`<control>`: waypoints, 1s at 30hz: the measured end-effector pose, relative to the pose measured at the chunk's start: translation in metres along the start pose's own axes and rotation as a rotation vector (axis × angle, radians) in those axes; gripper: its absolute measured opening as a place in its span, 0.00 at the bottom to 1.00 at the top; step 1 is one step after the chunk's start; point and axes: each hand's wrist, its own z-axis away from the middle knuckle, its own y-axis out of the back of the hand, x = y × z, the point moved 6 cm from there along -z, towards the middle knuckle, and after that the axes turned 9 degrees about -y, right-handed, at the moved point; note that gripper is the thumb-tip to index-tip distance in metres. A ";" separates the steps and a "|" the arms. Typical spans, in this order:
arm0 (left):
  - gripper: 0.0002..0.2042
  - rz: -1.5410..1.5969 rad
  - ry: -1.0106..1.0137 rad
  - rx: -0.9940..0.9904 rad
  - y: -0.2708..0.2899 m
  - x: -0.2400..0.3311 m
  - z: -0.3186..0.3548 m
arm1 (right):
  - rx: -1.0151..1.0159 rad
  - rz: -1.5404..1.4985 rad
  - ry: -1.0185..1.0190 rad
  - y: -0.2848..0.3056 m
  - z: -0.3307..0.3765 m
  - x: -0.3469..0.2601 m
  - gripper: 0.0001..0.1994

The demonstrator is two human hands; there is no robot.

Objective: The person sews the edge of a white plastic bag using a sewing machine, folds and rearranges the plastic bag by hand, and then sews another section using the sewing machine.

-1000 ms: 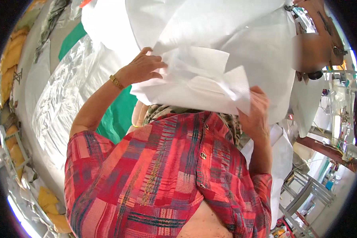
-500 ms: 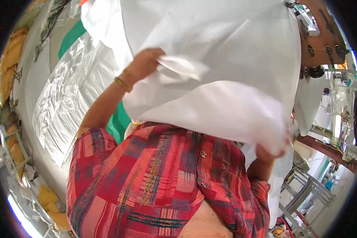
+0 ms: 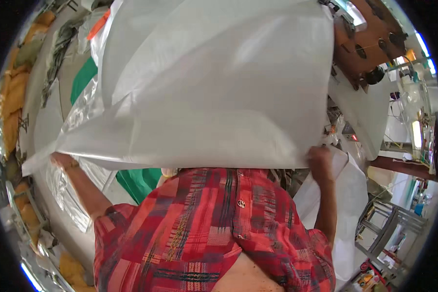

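Observation:
A large white sheet [image 3: 204, 107], smooth and slightly shiny, stretches across in front of my body. My left hand [image 3: 63, 159] grips its near edge far out to the left, and a narrow end of the sheet sticks out past the fist. At the near right corner my right hand [image 3: 319, 158], a little blurred, is closed on the same sheet. The near edge runs almost straight between the two fists, just in front of my checked shirt. What lies under the sheet is hidden.
A brown sewing machine [image 3: 362, 44] stands at the far right beside the sheet. Crinkled clear plastic [image 3: 75, 190] and green cloth [image 3: 140, 184] lie at the left. Yellow bundles [image 3: 15, 97] line the left wall. A grey metal stand [image 3: 389, 224] is at the lower right.
My left hand has swung out left and nearer, drawing the sheet's edge wide. My right hand has risen slightly and moved left. The near edge is now pulled straighter.

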 end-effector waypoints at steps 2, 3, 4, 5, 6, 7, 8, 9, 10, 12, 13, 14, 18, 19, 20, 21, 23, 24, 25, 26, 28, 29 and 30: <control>0.21 0.575 0.163 0.064 -0.008 -0.014 0.005 | -0.103 0.008 0.139 -0.029 -0.002 -0.033 0.09; 0.24 0.670 0.401 -0.141 -0.093 -0.014 0.054 | -0.085 0.094 0.047 -0.017 -0.001 -0.045 0.09; 0.24 0.164 0.312 -0.317 -0.026 -0.032 0.032 | -0.113 0.030 0.126 -0.006 -0.009 -0.054 0.14; 0.27 -0.049 0.389 -0.337 -0.026 -0.039 0.041 | -0.137 0.025 0.147 0.009 -0.010 -0.065 0.18; 0.35 -0.195 0.578 -0.275 0.034 -0.043 0.018 | 0.001 0.082 0.176 0.044 -0.018 -0.070 0.19; 0.42 -0.301 0.514 -0.542 -0.096 0.008 0.054 | 0.121 0.315 0.057 0.082 -0.015 -0.092 0.20; 0.42 -0.310 0.500 -0.502 -0.070 0.000 0.039 | 0.167 0.149 0.084 0.122 -0.026 -0.108 0.20; 0.41 -0.646 0.064 -0.424 -0.042 0.026 0.009 | 0.208 -0.030 0.101 0.155 -0.038 -0.113 0.19; 0.40 -0.968 -0.363 -0.323 -0.019 0.051 -0.006 | 0.239 -0.246 0.099 0.172 -0.050 -0.115 0.17; 0.28 -0.701 -0.698 -0.272 -0.106 0.145 0.016 | 0.306 -0.616 -0.031 0.182 -0.090 -0.129 0.15; 0.22 -0.191 -0.412 -0.528 -0.156 0.212 0.031 | 0.349 -0.823 -0.130 0.176 -0.115 -0.126 0.15; 0.17 0.220 -0.504 -0.644 -0.172 0.300 0.065 | 0.290 -1.109 -0.167 0.162 -0.146 -0.118 0.16; 0.19 0.598 -0.611 -1.203 -0.193 0.503 0.215 | 0.164 -1.639 -0.382 0.106 -0.249 -0.074 0.21; 0.18 0.742 -0.645 -1.343 -0.194 0.533 0.245 | 0.290 -1.735 -0.411 0.107 -0.265 -0.066 0.22; 0.17 0.724 -0.755 -1.435 -0.198 0.551 0.271 | 0.414 -1.833 -0.435 0.107 -0.280 -0.058 0.23; 0.15 0.752 -0.792 -1.480 -0.199 0.562 0.291 | 0.421 -1.842 -0.421 0.104 -0.304 -0.056 0.23; 0.12 0.801 -0.904 -1.591 -0.208 0.584 0.330 | 0.603 -2.099 -0.375 0.098 -0.339 -0.046 0.25; 0.11 0.875 -0.942 -1.621 -0.213 0.589 0.345 | 0.606 -2.103 -0.370 0.098 -0.344 -0.056 0.25; 0.10 0.933 -0.944 -1.647 -0.216 0.595 0.361 | 0.437 -2.234 -0.237 0.096 -0.349 -0.072 0.26; 0.10 0.931 -0.957 -1.647 -0.220 0.599 0.371 | 0.260 -2.352 -0.094 0.099 -0.352 -0.093 0.27; 0.11 0.937 -1.048 -1.650 -0.223 0.604 0.390 | 0.043 -2.271 -0.096 0.090 -0.341 -0.131 0.31; 0.12 0.985 -1.023 -1.647 -0.222 0.606 0.395 | -0.106 -2.324 -0.030 0.087 -0.327 -0.160 0.33; 0.12 0.987 -1.026 -1.650 -0.218 0.608 0.397 | -0.252 -2.370 0.038 0.083 -0.310 -0.184 0.35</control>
